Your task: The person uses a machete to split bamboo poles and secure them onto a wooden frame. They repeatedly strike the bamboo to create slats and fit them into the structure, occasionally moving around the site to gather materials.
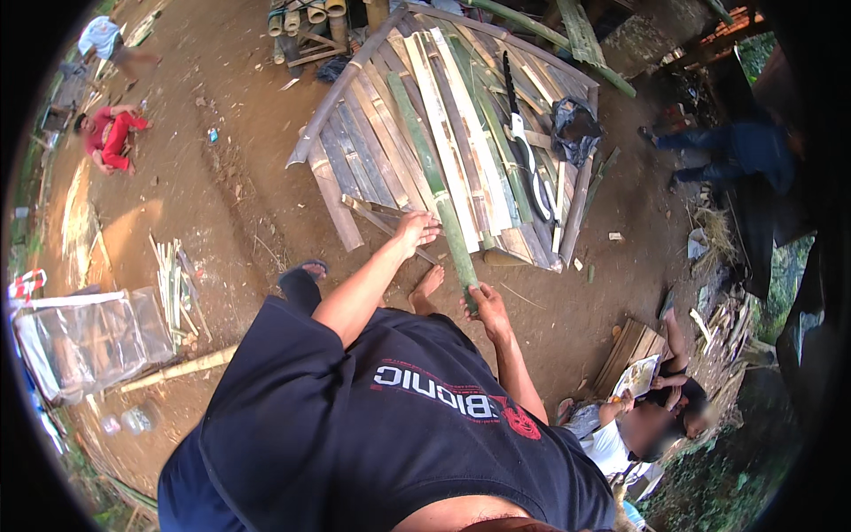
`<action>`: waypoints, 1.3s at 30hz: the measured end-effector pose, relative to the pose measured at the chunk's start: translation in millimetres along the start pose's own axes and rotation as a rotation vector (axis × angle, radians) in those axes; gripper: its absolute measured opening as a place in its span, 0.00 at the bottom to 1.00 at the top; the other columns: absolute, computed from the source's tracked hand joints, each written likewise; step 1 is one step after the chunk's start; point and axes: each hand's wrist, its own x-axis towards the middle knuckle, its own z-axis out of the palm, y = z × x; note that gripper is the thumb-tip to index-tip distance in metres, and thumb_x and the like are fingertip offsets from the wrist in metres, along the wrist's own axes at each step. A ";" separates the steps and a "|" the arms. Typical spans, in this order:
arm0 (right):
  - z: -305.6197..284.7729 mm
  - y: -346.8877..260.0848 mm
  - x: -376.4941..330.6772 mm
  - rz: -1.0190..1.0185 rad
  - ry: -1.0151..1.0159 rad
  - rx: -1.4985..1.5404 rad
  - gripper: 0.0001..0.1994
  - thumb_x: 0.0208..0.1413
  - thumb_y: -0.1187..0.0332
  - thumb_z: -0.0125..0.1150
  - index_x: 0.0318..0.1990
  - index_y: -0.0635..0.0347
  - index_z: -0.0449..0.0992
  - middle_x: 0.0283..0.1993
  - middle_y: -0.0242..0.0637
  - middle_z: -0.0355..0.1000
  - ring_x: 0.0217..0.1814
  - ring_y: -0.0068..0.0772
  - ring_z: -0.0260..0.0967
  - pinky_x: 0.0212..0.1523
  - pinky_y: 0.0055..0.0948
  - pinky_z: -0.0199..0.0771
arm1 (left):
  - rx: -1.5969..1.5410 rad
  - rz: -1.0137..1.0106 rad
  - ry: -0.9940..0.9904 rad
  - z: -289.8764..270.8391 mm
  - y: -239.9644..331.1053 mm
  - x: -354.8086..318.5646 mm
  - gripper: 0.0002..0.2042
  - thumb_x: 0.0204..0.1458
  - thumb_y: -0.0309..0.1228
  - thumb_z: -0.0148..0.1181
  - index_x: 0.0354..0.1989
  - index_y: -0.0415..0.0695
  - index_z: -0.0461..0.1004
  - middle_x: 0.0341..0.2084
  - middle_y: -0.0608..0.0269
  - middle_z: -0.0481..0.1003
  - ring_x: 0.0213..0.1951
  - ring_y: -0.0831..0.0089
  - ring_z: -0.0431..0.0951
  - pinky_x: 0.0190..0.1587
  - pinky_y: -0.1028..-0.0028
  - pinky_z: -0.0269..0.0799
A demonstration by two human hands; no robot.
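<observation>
I see the slatted bamboo platform (425, 133) spread beyond both hands. A long green bamboo pole (434, 177) lies across it, its near end wrapped by my right hand (487, 306), grip closed. My left hand (415, 229), fingers loosely spread, rests just left on a loose slat (377, 213).

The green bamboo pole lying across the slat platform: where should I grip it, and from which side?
Probably grip the green bamboo pole at its near lower end, which overhangs the platform edge; the right hand already grasps it there. Come from the near side: farther up the pole lies among slats, leaving fingers little room. The left hand rests on the platform edge.
</observation>
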 end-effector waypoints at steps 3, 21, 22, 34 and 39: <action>-20.6 4.1 10.7 -0.025 0.043 -0.154 0.15 0.62 0.61 0.52 0.47 0.65 0.69 0.30 0.37 0.73 0.22 0.24 0.68 0.24 0.24 0.70 | 0.066 0.006 0.045 -20.6 -4.6 -17.8 0.13 0.59 0.37 0.52 0.49 0.44 0.69 0.39 0.59 0.75 0.38 0.67 0.77 0.40 0.67 0.75; -17.5 36.6 63.2 0.019 0.010 -0.488 0.18 0.58 0.56 0.59 0.37 0.67 0.73 0.24 0.36 0.73 0.24 0.26 0.71 0.26 0.28 0.71 | 0.025 -0.034 0.360 -190.5 9.7 -77.8 0.16 0.59 0.38 0.53 0.51 0.43 0.68 0.39 0.59 0.75 0.36 0.70 0.76 0.38 0.70 0.75; -11.7 36.9 62.5 0.014 0.057 -0.527 0.20 0.57 0.54 0.60 0.36 0.68 0.74 0.23 0.37 0.73 0.24 0.26 0.71 0.26 0.28 0.71 | 0.037 -0.043 0.334 -196.6 22.7 -71.8 0.15 0.59 0.37 0.53 0.51 0.43 0.68 0.40 0.59 0.75 0.38 0.68 0.76 0.40 0.69 0.74; 134.3 -23.3 -7.9 0.184 0.980 -0.662 0.31 0.58 0.41 0.47 0.28 0.65 0.78 0.25 0.56 0.73 0.30 0.55 0.72 0.34 0.48 0.69 | 0.165 0.176 0.417 -348.8 183.7 71.9 0.17 0.56 0.39 0.54 0.48 0.39 0.71 0.42 0.56 0.71 0.39 0.67 0.70 0.39 0.64 0.68; 236.3 -19.3 -31.9 0.248 1.228 -0.520 0.31 0.60 0.43 0.45 0.23 0.65 0.77 0.24 0.58 0.72 0.32 0.59 0.74 0.37 0.51 0.71 | 0.451 0.033 0.392 -332.9 256.4 107.7 0.23 0.56 0.46 0.57 0.50 0.39 0.70 0.38 0.60 0.69 0.30 0.73 0.64 0.28 0.67 0.58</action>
